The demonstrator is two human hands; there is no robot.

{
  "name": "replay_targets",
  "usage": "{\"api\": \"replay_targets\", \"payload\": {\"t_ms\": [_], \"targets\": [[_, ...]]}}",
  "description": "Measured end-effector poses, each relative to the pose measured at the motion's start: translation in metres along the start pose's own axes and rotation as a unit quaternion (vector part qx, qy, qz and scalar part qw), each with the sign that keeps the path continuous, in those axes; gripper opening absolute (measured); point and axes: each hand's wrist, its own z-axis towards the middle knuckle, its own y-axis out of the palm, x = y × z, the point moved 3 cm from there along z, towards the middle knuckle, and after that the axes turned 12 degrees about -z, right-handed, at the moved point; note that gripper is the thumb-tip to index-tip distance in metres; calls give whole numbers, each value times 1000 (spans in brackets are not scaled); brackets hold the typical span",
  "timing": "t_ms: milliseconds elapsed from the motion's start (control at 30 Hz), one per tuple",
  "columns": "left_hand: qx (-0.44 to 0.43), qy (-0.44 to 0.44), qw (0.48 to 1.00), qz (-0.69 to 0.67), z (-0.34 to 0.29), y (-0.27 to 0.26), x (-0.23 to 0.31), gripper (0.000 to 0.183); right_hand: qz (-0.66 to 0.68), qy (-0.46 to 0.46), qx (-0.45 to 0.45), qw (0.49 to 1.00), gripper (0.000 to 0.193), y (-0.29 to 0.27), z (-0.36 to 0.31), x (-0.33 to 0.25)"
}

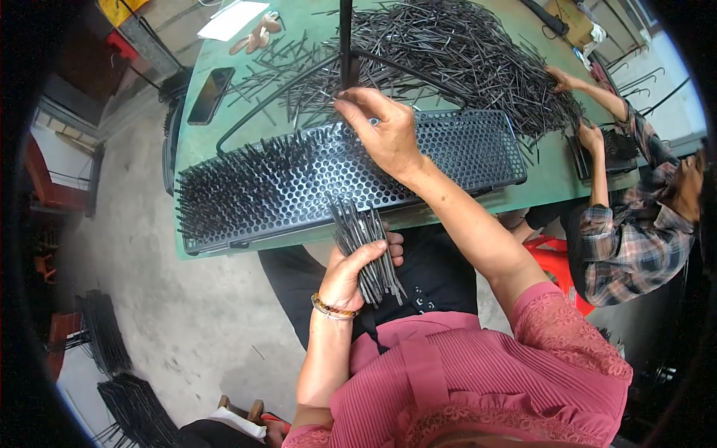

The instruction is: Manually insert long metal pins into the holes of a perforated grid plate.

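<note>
My left hand (355, 272) is wrapped around a bundle of thin dark rods (367, 246) just below the near edge of a perforated black tray (314, 198). The rods point up toward the tray. Over the tray's back edge, my right hand (385, 127) is pinched, and the tip of one thin rod shows at its fingertips. Many rods (231, 175) stand upright in the tray's left holes. The holes on the right side hold none that I can see.
A large pile of loose rods (448, 45) covers the back of the green table (187, 149). A black metal post (346, 45) rises behind the tray. A phone (210, 95) and gloves (258, 33) lie at left. At right, a co-worker's hands (591, 138) reach toward rods.
</note>
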Motion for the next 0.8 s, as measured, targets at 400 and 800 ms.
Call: {"api": "replay_targets", "payload": {"t_ms": [400, 800], "targets": [[-3, 1, 1000, 10, -1, 3, 1, 35, -118, -117, -3, 986, 26, 4, -4, -4], [-6, 1, 1000, 15, -2, 3, 3, 33, -101, -165, -69, 979, 23, 15, -3, -5]]}}
